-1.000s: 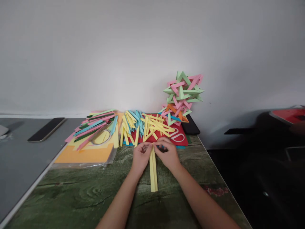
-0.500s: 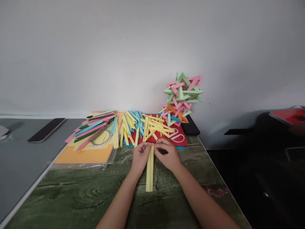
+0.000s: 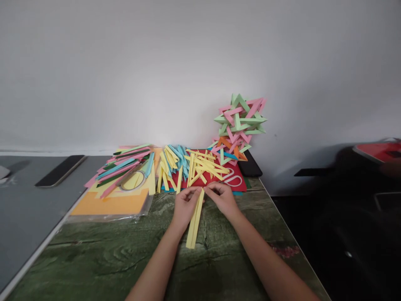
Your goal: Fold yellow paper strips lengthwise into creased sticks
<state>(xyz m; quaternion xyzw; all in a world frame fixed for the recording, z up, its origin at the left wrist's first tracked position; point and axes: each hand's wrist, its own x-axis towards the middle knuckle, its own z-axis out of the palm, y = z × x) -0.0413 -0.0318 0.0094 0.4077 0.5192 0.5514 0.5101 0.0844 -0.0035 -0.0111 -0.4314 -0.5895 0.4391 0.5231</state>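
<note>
A yellow paper strip [image 3: 195, 223] with a crease along its length hangs from my fingers toward me over the green wood-patterned table [image 3: 131, 259]. My left hand [image 3: 185, 205] pinches its far end between thumb and fingers. At the strip's top right corner, my right hand [image 3: 223, 200] has thumb and fingertips closed on the paper's edge. Just beyond my hands lies a heap of folded yellow strips [image 3: 206, 165] on red paper [image 3: 239, 186]. Blue folded strips [image 3: 183, 159] lie mixed with more yellow ones to its left.
Scissors [image 3: 234, 180] lie on the red paper. A pink and green folded-paper star [image 3: 239, 119] sits atop another at the back right, near a black phone [image 3: 250, 165]. Coloured strips [image 3: 122, 169] and orange paper [image 3: 109, 205] lie left. Another phone [image 3: 61, 170] is on the grey surface.
The near end of the yellow strip has swung to the left, so it now slants. My right fingertips have shifted slightly at its top corner.
</note>
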